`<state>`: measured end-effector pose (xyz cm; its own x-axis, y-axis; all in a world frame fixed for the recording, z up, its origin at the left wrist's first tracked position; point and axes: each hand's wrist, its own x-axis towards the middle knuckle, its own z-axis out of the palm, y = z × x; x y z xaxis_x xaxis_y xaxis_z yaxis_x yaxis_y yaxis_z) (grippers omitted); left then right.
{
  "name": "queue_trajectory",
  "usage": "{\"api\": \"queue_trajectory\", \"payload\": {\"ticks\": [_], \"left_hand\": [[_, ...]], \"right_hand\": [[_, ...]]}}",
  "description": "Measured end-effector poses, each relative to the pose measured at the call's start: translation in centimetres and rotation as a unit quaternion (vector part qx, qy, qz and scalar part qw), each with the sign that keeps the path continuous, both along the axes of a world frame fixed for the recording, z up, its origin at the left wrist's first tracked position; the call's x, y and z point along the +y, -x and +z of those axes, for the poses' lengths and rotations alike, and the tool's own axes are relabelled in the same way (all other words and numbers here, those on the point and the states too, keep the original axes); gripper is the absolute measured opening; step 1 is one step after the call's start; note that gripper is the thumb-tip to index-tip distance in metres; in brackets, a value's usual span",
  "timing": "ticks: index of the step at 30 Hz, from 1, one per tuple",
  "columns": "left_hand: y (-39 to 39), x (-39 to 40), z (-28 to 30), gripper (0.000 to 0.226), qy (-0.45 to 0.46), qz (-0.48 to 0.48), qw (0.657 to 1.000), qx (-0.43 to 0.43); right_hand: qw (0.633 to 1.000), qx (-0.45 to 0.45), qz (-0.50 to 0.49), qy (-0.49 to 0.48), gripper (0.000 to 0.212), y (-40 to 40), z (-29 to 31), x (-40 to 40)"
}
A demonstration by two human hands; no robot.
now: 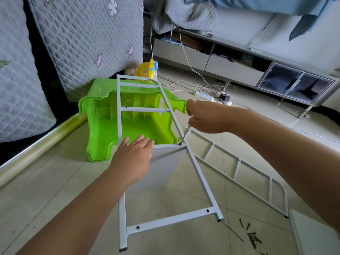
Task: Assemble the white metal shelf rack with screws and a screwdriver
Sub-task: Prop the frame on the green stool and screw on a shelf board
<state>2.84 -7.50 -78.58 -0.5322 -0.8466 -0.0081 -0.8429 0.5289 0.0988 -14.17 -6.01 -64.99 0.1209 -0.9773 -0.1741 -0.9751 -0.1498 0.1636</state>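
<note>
A white metal ladder-shaped side frame [200, 175] lies tilted over an overturned green plastic stool [103, 126]. A white shelf panel [165, 168] stands under it, its top edge against the frame. My left hand [135, 157] presses flat on the panel's top edge, fingers straight. My right hand [204, 116] grips the handle of a screwdriver [184, 136], whose tip sits on a dark screw [180, 144] at the frame's right rail. A second side frame [241, 168] lies flat on the floor to the right. Several dark loose screws [253, 236] are scattered at the lower right.
Another white panel [316, 234] lies at the bottom right corner. A quilted mattress [82, 37] leans at the back left, beside a gold bar [36, 146]. A power strip [205, 96] with cables lies on the tiled floor before a low TV cabinet [239, 57]. A yellow fan [146, 70] stands behind the stool.
</note>
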Motion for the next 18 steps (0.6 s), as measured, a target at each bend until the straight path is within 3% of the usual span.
{"api": "queue_trajectory", "payload": {"ticks": [2, 7, 13, 15, 18], "left_hand": [[-0.1, 0.0, 0.0, 0.048, 0.001, -0.003, 1.000, 0.002], [-0.3, 0.1, -0.2, 0.049, 0.012, 0.009, 1.000, -0.002], [-0.3, 0.0, 0.0, 0.050, 0.015, 0.030, 0.999, -0.005], [-0.2, -0.2, -0.2, 0.051, 0.022, 0.048, 0.999, -0.010], [-0.2, -0.4, -0.2, 0.052, 0.020, 0.086, 0.996, -0.012]], "right_hand": [[1.000, -0.018, -0.005, -0.015, 0.004, 0.0, 0.3, 0.0], [0.999, 0.021, 0.030, 0.026, 0.020, 0.7, 0.5, -0.1], [0.990, 0.129, 0.017, 0.052, 0.039, -0.1, 0.5, -0.3], [0.992, 0.116, 0.008, 0.046, 0.037, -0.3, 0.1, -0.4], [0.999, -0.002, -0.033, 0.006, 0.024, -0.2, -0.6, -0.7]]}}
